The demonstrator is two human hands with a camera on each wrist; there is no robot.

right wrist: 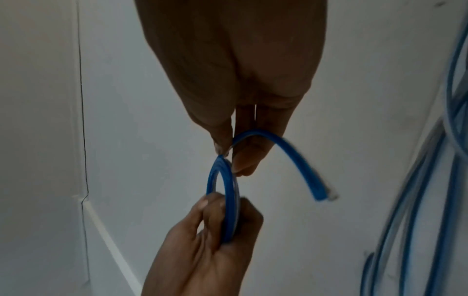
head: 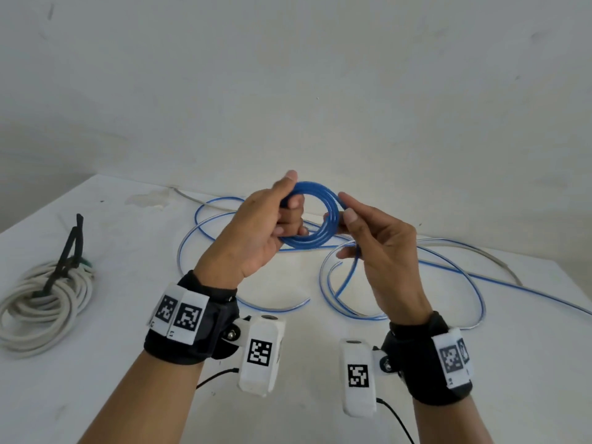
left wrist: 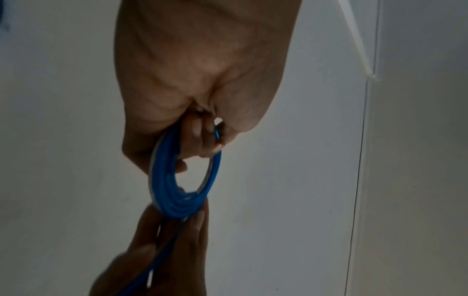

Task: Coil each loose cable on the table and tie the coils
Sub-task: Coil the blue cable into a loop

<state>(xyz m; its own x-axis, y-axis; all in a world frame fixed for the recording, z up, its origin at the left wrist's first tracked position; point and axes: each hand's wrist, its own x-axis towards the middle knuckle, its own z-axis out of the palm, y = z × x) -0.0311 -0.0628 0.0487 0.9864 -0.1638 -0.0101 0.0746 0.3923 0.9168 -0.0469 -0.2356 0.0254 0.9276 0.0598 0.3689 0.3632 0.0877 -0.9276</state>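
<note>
Coiling in hand, midway through the blue cable (head: 416,251). Gripping a small blue coil (head: 312,216) in the left hand (head: 259,238), fingers curled through the ring's left side, thumb pointing up behind it. Pinching the coil's right edge with the right hand (head: 381,248), thumb and forefinger closing on the turns while the lower fingers are curling round the feeding strand. Holding the coil up in the air, above the table (head: 96,395) and between the two hands, both hands meeting on it. Showing the same in the left wrist view: the blue coil (left wrist: 182,180) hanging edge-on from the left hand (left wrist: 202,66), with the right hand's fingers (left wrist: 192,230) clamping its lower rim. Showing, in the right wrist view, a short cut end (right wrist: 326,195) arcing free off the right hand's fingers (right wrist: 248,156).

Leaving most of the blue cable lying loose in wide loops across the table behind and to the right. Sitting at the far left, a white cable coil (head: 45,302), already bound with a dark tie (head: 69,251).

Judging the next move: drawing another length off the table with the right hand, laying it round to match the held turns, keeping the left grip firm so the springy turns are not fanning apart. Tying not yet begun on this one.
</note>
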